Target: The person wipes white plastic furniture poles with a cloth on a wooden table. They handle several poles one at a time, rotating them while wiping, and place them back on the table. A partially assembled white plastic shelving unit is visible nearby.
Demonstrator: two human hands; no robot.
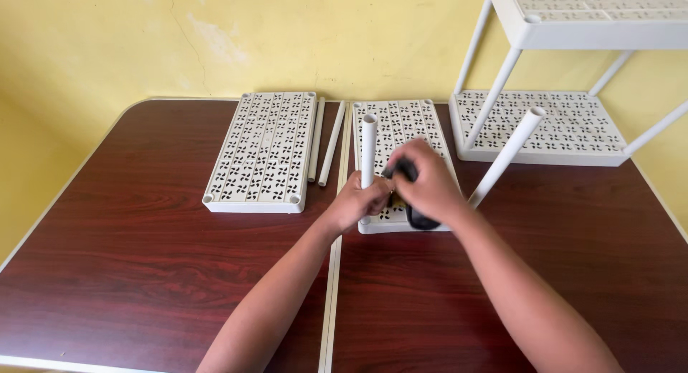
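Item: white plastic tube (369, 147), long axis upright, seated at the near-left corner of the perforated shelf panel (401, 129). My left hand (356, 201) clamps its base; my right hand (428, 187), just beside, grips a black tool (418, 219).

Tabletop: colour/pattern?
Dark reddish-brown wood grain with a pale edge, on the tabletop; head view shows it best.

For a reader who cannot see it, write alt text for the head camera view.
Two bare hands work at a white perforated shelf panel on a dark wood-grain table: the left hand steadies an upright white tube, the right hand grips a black tool. Another panel and a part-built rack lie nearby.
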